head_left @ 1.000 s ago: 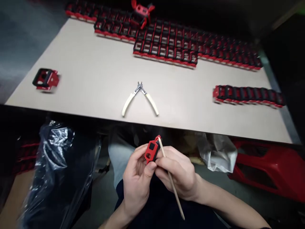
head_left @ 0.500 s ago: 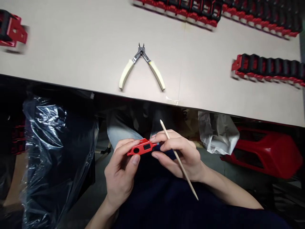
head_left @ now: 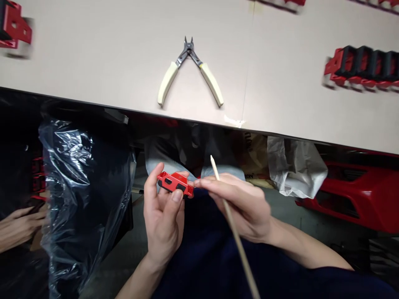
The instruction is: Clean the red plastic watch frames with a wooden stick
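In front of my body, below the table edge, my left hand (head_left: 165,226) is closed on a small red plastic part (head_left: 176,178) with dark openings in its side. My thumb presses its near face and the fingers support it from behind. A thin pointed wooden stick (head_left: 234,232) is lodged among the fingers of my right hand (head_left: 245,209), its tip pointing up and away. The right fingertips are pressed together at the right end of the red part. Whether they pinch anything small there is hidden.
Side cutters (head_left: 188,50) with cream handles lie spread on the table (head_left: 124,54). Rows of red-and-black parts (head_left: 368,66) stand to the right. Below are a plastic-covered dark box (head_left: 90,187), a white bag (head_left: 293,166) and a large red shell (head_left: 361,195). Another person's hand (head_left: 21,226) shows at left.
My left hand has turned the red part, so a different side faces me. The right fingers have drawn together near its end. Another person's hand has appeared at the left.
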Motion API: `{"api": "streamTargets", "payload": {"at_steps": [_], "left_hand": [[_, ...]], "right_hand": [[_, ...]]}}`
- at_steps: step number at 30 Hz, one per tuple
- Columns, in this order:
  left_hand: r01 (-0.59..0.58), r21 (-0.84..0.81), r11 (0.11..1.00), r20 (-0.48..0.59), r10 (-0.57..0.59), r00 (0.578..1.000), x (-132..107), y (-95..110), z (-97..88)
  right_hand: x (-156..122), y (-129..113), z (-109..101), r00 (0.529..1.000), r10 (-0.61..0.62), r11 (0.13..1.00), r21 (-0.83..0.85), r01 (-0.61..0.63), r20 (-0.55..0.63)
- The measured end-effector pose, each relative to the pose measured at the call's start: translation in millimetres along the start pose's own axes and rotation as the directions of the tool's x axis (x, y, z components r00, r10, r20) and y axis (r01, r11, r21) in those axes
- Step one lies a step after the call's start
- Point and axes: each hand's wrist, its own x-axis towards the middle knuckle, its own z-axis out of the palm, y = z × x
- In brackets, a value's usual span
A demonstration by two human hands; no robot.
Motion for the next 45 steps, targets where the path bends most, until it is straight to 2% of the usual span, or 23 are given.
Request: {"api": "streamTargets", "payload": {"at_steps": [3,6,9,15,21,27,34,42,45], "left_hand": [[-0.02,0.03,0.999,0.003,0.02,1.0,1.3,3.1,-2.4],[-0.037,0.07,0.997,-0.023,0.038,0.999,-0.3,3.8,-2.2],[-0.06,0.096,0.994,-0.049,0.065,0.997,-2.2,3.1,-0.2],[-0.137,0.093,0.986,0.002,0.138,0.99,-3.2,-0.7,-3.1],[-0.217,0.155,0.964,0.022,0.216,0.976,-3.9,-5.8,-9.2],[-0.283,0.208,0.936,0.031,0.283,0.959,-4.9,-7.5,-6.7],[-0.34,0.235,0.911,0.059,0.336,0.94,-4.3,-11.3,-8.8],[-0.342,0.26,0.903,0.08,0.333,0.939,-2.1,-9.8,-9.9],[-0.302,0.22,0.927,0.087,0.29,0.953,-1.6,-8.2,-9.6]], "right_hand": [[2.8,-4.5,-9.9,0.998,0.056,0.997,0.059,-0.055,-0.006],[5.4,-10.2,-13.7,0.997,0.076,0.997,-0.009,-0.076,-0.013],[7.8,-16.2,-10.0,0.996,0.082,0.996,-0.043,-0.083,-0.022],[10.2,-17.7,5.1,0.988,0.087,0.993,0.095,-0.075,-0.124],[8.7,-13.3,8.0,0.995,0.047,0.997,0.068,-0.042,-0.086],[7.2,-15.5,6.6,0.997,0.049,0.997,0.056,-0.046,-0.063],[4.4,-17.5,4.1,0.999,0.036,0.998,-0.052,-0.036,0.0],[5.0,-12.4,3.6,1.0,-0.007,0.993,-0.115,0.009,0.022],[4.7,-13.5,2.8,1.0,-0.012,0.993,-0.118,0.014,0.016]]}}
